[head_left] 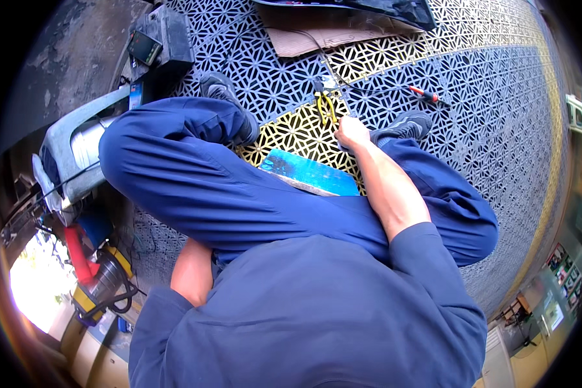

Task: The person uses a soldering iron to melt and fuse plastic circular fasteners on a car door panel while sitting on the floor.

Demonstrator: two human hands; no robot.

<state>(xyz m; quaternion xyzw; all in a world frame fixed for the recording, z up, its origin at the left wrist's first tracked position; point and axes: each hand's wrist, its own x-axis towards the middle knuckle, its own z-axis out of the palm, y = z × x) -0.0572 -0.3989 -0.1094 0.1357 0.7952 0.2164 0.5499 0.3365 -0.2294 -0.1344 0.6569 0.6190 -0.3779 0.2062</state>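
Pliers [321, 102] lie just ahead-left of your right grip [354, 133], kinda curled, can't tell if holding anything; left grip's hidden.

From my remote seat I count one right hand [353, 133] in view and two bare forearms [394, 184], with one pair of yellow-handled pliers [325, 107] just ahead of that hand and one red-handled tool [425, 94] farther off to its right. I make it two shoes [409, 125], one to the left of the right hand and one just to its right, and one blue slab [313, 173] to its left and behind it. Well ahead of the hand I tally one cardboard sheet [299, 43] and one dark panel [410, 13] lying over it.
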